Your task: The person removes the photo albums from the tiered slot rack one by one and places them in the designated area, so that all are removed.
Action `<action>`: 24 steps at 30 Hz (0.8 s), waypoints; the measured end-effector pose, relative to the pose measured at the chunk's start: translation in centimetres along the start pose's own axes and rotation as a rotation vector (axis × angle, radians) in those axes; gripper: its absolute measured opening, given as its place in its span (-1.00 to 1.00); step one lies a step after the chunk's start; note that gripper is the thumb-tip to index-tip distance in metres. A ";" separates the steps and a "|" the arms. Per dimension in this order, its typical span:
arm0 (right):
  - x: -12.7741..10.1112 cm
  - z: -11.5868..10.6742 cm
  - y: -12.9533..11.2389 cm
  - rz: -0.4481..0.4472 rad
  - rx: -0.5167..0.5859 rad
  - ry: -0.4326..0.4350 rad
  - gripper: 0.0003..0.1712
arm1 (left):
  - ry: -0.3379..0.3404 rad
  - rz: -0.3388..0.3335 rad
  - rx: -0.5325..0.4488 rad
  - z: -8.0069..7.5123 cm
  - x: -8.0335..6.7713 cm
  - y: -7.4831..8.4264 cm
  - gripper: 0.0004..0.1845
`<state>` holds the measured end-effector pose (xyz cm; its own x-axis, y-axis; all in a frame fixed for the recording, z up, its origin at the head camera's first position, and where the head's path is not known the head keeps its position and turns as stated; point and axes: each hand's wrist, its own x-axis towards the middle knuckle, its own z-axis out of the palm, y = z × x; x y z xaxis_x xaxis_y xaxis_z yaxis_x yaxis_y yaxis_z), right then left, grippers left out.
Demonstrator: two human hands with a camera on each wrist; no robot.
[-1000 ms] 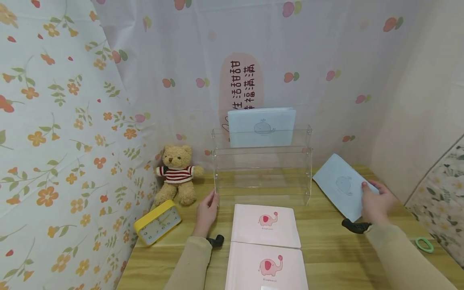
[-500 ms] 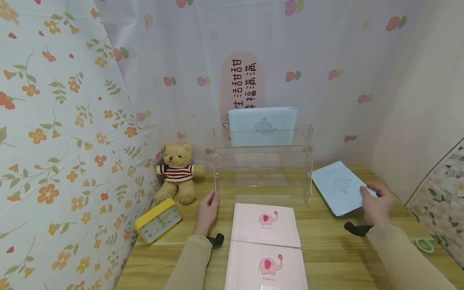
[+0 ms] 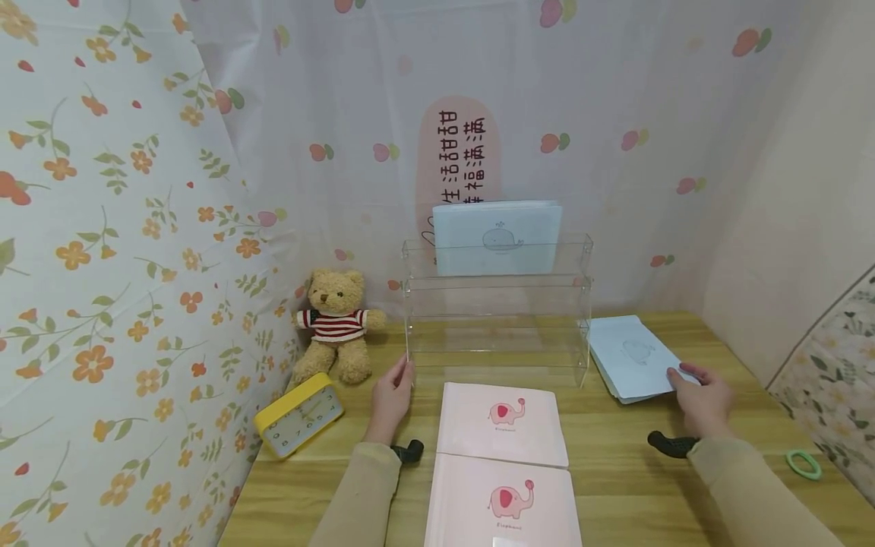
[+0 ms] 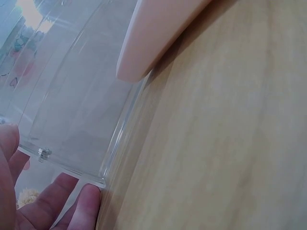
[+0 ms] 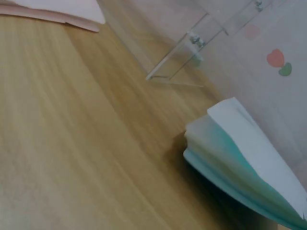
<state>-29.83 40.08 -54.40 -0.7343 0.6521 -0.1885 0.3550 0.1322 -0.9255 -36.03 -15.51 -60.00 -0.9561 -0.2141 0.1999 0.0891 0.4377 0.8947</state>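
Observation:
My left hand (image 3: 393, 395) grips the lower left side panel of a clear acrylic display rack (image 3: 409, 319). In the left wrist view its fingers (image 4: 53, 199) and thumb lie at the panel's edge, near a metal screw. My right hand (image 3: 704, 399) holds the right corner of a pale blue whale notebook (image 3: 632, 353), thumb on top. This notebook lies low over the table to the right of the rack. Its layered teal edges show in the right wrist view, under a slightly lifted pale cover (image 5: 254, 143). Another blue whale notebook (image 3: 499, 239) stands in the rack's top tier.
Two pink elephant notebooks (image 3: 502, 425) lie one before the other in front of the rack. At the left sit a teddy bear (image 3: 335, 327) and a yellow clock (image 3: 298, 415). A green ring (image 3: 803, 464) lies at the table's right side. Patterned curtains (image 3: 328, 99) surround the table.
The blue notebook in my right hand has come down from a tilted pose to lie nearly flat, and the right hand has shifted slightly left. My left hand stays on the rack.

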 end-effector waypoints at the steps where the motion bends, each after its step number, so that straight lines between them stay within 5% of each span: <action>1: -0.1 0.1 0.1 0.000 -0.006 -0.007 -0.43 | -0.003 0.007 -0.005 0.0 0.0 -0.1 -0.47; 11: -0.3 0.5 2.0 -0.070 -0.122 -0.096 -0.19 | 0.024 0.038 -0.009 0.3 0.4 -1.4 -0.42; 18: -0.7 0.1 3.3 -0.182 -0.257 -0.116 -0.18 | 0.005 0.021 -0.017 -0.7 -1.0 1.2 -0.50; 24: -0.9 0.1 3.8 -0.243 -0.340 -0.073 -0.24 | -0.019 0.021 -0.033 -0.8 -1.2 1.8 -0.51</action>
<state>-27.89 39.88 -57.83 -0.8551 0.5183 -0.0121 0.3276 0.5222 -0.7874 -34.51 -15.14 -58.35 -0.9591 -0.1881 0.2114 0.1181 0.4127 0.9032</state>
